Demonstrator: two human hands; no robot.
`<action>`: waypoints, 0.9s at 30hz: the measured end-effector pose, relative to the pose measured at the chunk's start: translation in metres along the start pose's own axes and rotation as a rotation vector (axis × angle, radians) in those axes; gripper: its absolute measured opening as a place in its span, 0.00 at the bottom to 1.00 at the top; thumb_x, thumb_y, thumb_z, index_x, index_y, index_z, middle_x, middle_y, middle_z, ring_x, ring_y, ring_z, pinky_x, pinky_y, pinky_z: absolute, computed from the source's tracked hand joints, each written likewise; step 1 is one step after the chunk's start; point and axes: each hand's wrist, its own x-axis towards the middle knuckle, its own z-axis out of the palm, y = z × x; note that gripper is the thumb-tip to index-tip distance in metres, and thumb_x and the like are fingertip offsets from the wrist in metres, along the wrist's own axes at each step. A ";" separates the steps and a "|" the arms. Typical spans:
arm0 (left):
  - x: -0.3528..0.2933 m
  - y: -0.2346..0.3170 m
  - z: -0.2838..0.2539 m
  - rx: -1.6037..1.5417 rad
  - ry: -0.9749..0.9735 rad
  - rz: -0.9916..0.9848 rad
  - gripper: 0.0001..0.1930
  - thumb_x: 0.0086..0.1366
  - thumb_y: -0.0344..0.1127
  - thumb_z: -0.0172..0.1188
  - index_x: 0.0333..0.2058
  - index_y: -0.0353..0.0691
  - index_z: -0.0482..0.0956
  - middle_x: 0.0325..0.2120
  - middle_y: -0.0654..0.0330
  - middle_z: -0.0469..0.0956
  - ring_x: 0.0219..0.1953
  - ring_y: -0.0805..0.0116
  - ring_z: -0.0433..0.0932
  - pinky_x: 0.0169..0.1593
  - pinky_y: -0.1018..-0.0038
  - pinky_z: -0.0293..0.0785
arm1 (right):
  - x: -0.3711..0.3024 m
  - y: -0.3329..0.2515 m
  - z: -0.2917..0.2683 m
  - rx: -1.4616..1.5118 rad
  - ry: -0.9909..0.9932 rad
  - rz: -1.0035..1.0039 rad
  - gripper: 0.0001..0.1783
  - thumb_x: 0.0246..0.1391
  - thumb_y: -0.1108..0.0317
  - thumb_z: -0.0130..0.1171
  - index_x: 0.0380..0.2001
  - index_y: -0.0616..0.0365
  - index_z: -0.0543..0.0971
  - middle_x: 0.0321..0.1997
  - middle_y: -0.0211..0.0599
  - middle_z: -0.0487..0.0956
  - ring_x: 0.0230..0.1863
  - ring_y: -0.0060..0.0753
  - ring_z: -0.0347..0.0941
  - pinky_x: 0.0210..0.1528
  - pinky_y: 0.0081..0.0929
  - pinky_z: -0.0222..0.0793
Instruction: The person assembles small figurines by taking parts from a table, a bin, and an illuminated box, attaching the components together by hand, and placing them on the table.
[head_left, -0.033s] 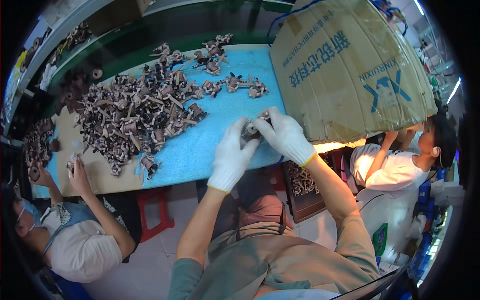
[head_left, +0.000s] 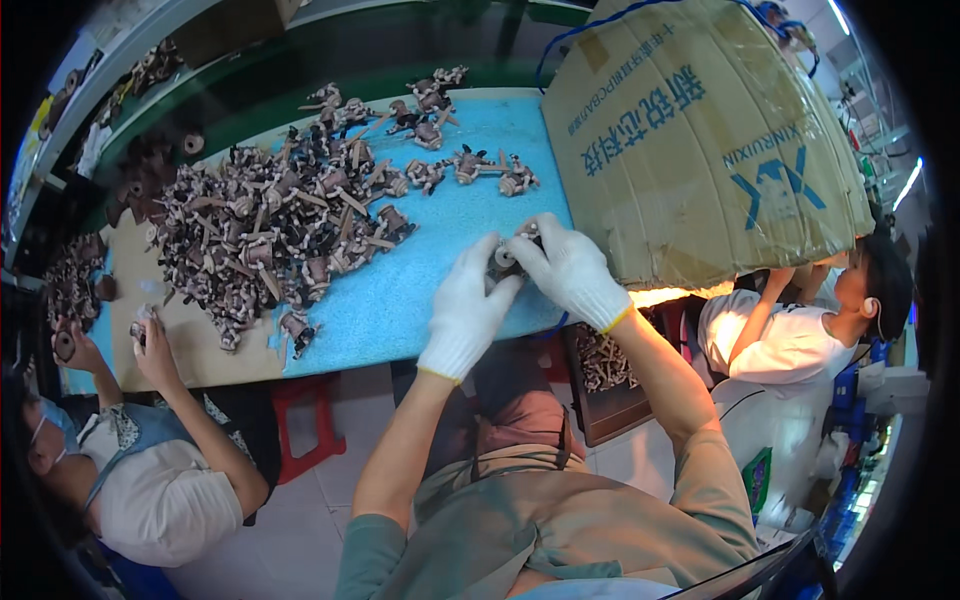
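My left hand (head_left: 465,320) and my right hand (head_left: 572,277), both in white knit gloves, meet over the near edge of the blue table mat (head_left: 365,322). Between them they grip a small figurine (head_left: 505,258); gloved fingers cover most of it, leaving a pale round part and some dark bits showing. To the left lies a large heap of similar brown, cream and black figurines (head_left: 265,225), some with sword-like pieces. Beyond my hands, a few loose figurines (head_left: 467,166) rest apart from the heap.
A big taped cardboard box (head_left: 680,170) stands at the right. Below it, a dark tray (head_left: 612,415) carries small parts. Co-workers sit at left (head_left: 165,480) and right (head_left: 790,335); the left one holds small brown pieces. A red stool (head_left: 312,430) stands under the table.
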 end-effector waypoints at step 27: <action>0.038 -0.004 0.010 -0.543 -0.027 0.093 0.20 0.80 0.44 0.49 0.53 0.33 0.81 0.49 0.51 0.83 0.51 0.64 0.79 0.60 0.69 0.72 | 0.014 -0.023 0.023 -0.877 -0.222 -0.393 0.11 0.55 0.65 0.62 0.35 0.60 0.87 0.32 0.48 0.88 0.32 0.50 0.89 0.34 0.47 0.85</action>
